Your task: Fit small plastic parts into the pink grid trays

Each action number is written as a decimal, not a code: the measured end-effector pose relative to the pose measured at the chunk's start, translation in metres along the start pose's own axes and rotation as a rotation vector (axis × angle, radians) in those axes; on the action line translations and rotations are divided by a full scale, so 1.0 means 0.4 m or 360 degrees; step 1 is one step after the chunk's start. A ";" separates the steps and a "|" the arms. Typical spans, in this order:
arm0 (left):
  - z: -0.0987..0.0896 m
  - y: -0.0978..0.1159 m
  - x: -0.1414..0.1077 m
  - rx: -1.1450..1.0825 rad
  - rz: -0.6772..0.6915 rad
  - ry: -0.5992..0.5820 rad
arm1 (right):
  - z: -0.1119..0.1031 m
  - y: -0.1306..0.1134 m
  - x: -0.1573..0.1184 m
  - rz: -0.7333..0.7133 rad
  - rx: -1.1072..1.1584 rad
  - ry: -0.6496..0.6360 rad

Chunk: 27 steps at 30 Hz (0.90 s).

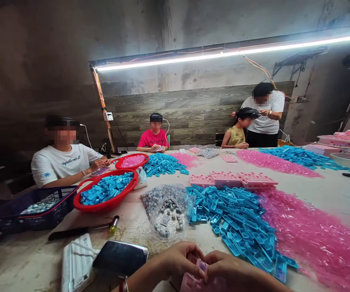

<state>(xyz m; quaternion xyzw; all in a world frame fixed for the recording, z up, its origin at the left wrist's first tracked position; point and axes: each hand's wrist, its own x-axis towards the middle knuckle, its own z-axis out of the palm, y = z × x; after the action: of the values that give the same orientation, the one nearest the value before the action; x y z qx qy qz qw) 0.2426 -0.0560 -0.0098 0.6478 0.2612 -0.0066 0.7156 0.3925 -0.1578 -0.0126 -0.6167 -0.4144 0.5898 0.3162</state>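
At the bottom middle, my left hand (179, 259) and my right hand (228, 265) meet with fingers closed. Both pinch a small pink plastic piece (202, 266) with a purplish, shiny face. Directly beneath it is a pink plastic tray (189, 283) with recesses, partly covered by my hands. Beyond my fingers sits a clear plastic bag (169, 211) of small metal-and-blue parts. A pile of blue plastic cases (238, 219) spreads past my right hand, beside a heap of clear pink pieces (309, 231).
Left of my arm lie a phone (122, 257), a white power bank (76, 263) and a hammer (83, 228). Farther off stand a red basin (80, 200) of blue cases, a dark basket (47, 219) and stacked pink trays (226, 178). Several people are around the table.
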 end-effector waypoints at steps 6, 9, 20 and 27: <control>-0.011 -0.012 0.011 0.0008 0.0005 -0.0028 | -0.015 0.034 0.029 0.0080 -0.0218 0.0238; -0.015 -0.016 0.016 -0.0041 0.0016 -0.0059 | -0.014 0.041 0.037 0.0136 -0.0240 0.0336; -0.035 -0.030 0.031 0.0018 0.0176 -0.0130 | -0.012 0.022 0.022 -0.0027 -0.0267 0.0203; -0.049 -0.008 0.020 0.0427 0.0304 0.0053 | -0.056 -0.131 -0.151 -0.0820 -0.0979 0.0995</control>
<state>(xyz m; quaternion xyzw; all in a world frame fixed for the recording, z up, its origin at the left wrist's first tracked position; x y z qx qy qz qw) 0.2412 -0.0355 -0.0163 0.7594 0.2071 0.0372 0.6156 0.4099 -0.1850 0.0640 -0.7062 -0.5931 0.1304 0.3640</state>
